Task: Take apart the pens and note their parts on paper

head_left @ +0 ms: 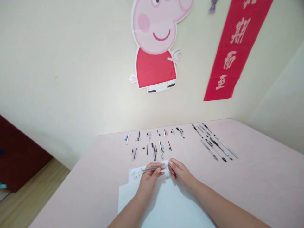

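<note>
My left hand [149, 181] is closed around a slim, pale pen [147, 169], which lies nearly level across the fingers. At the pen's right end, the fingertips of my right hand [180, 171] pinch its dark tip; whether a cap sits there is too small to tell. Both hands are held over a sheet with handwritten marks [134, 173]. Nearer to me, a larger white sheet [163, 207] lies under my wrists and partly overlaps the written one.
Beyond my hands, small groups of pen parts, such as a pen barrel [161, 150] and a black refill [147, 149], lie in two rows. Several whole pens [219, 148] rest at the right. The pink table [90, 183] meets the wall [78, 79] behind.
</note>
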Available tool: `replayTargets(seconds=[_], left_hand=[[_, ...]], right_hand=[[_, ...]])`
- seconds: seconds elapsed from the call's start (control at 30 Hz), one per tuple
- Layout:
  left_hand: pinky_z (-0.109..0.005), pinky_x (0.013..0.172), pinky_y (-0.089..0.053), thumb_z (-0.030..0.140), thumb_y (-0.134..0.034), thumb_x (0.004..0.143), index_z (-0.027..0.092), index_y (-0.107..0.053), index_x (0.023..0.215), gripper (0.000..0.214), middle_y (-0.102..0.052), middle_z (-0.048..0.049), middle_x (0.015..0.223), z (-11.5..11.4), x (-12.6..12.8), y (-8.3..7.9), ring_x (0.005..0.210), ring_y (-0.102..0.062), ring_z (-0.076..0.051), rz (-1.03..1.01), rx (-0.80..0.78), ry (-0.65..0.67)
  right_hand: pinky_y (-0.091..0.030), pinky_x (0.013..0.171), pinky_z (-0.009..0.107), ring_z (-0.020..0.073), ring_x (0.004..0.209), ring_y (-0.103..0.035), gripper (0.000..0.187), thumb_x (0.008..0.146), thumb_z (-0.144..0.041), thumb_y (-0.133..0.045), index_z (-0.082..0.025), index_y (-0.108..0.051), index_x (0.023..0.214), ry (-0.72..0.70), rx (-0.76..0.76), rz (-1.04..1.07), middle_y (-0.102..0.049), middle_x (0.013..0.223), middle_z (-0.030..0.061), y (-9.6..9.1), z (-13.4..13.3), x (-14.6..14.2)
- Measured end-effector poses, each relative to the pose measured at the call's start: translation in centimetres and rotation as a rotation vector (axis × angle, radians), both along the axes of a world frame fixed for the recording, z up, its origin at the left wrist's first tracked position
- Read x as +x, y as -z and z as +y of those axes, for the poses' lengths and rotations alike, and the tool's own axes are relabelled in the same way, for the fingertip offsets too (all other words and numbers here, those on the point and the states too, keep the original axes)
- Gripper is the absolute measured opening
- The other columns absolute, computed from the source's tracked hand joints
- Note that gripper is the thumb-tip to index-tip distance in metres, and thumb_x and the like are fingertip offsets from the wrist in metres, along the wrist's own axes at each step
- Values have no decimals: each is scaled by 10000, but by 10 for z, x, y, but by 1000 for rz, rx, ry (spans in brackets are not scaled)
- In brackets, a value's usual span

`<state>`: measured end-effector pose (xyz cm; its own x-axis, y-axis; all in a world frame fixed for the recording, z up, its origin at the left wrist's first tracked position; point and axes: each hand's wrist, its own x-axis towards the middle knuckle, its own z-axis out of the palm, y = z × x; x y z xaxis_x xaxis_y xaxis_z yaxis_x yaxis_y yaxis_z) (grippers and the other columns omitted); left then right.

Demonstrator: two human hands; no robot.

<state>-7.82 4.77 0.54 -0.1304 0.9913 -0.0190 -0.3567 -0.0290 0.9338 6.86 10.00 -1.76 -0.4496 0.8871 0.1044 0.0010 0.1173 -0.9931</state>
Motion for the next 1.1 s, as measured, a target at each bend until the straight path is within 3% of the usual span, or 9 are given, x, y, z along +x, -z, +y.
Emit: replayTargets(seconds=[0.23,0.33,0.4,0.53,0.63,0.73,0.87,1.0,1.1], left_hand=[[-265,747,-507,287,-708,690,152,-662,826,197,-686,-65,881,1,0,2,854,-633,-176,-139,-70,13],[-232,729,-497,294,-694,712,142,-653,807,184,-694,-59,826,1,1,2,796,-643,-147,-267,-124,60],[-237,710,-496,310,-691,715,129,-652,793,201,-694,-66,796,0,1,0,755,-645,-147,-316,-138,124],[-273,725,-484,334,-706,694,109,-657,764,241,-688,-92,787,-3,3,-7,770,-644,-186,-335,-142,273],[-299,793,-459,339,-705,695,114,-659,832,268,-680,-109,876,-6,5,-9,845,-630,-203,-315,-139,349],[-304,793,-444,362,-684,713,121,-652,867,289,-673,-106,853,-9,8,-9,825,-619,-194,-271,-140,363],[-258,659,-435,392,-681,699,131,-646,709,263,-650,-74,715,-10,8,-8,678,-583,-155,-39,-111,334],[-240,562,-395,334,-622,738,168,-659,708,173,-616,-33,633,-12,3,-13,573,-526,-142,525,39,346],[-265,647,-414,237,-554,766,218,-667,849,141,-648,-39,803,-20,-4,-21,661,-550,-163,929,208,377]], right_hand=[[-347,489,221,90,481,-416,435,834,-593,-377,-195,-396,658,-2,-29,43,-412,551,-46,-5,-3,0],[-386,545,229,110,573,-459,407,801,-598,-445,-191,-460,776,-18,89,41,-469,631,-24,-7,-5,0],[-423,613,250,138,685,-506,460,750,-594,-529,-190,-497,967,-35,207,1,-526,760,10,-9,-7,1],[-421,848,329,197,964,-522,614,774,-496,-567,-232,-387,1298,-90,437,-134,-543,1094,81,-16,-15,2],[-369,948,351,201,1091,-481,464,874,-375,-459,-265,-398,1320,-123,539,-172,-526,1194,77,-23,-22,2],[-379,945,358,196,1079,-499,376,907,-332,-390,-266,-486,1264,-115,557,-164,-570,1154,73,-25,-24,3],[-404,913,391,216,1030,-538,354,902,-387,-392,-235,-586,1155,47,428,-92,-616,1101,88,-21,-20,3],[-493,683,320,209,880,-590,394,872,-467,-414,-193,-617,1069,145,142,-5,-629,1031,108,-17,-11,1],[-473,615,279,190,807,-572,312,815,-454,-509,-184,-609,934,212,96,-12,-617,926,80,-14,-6,0]])
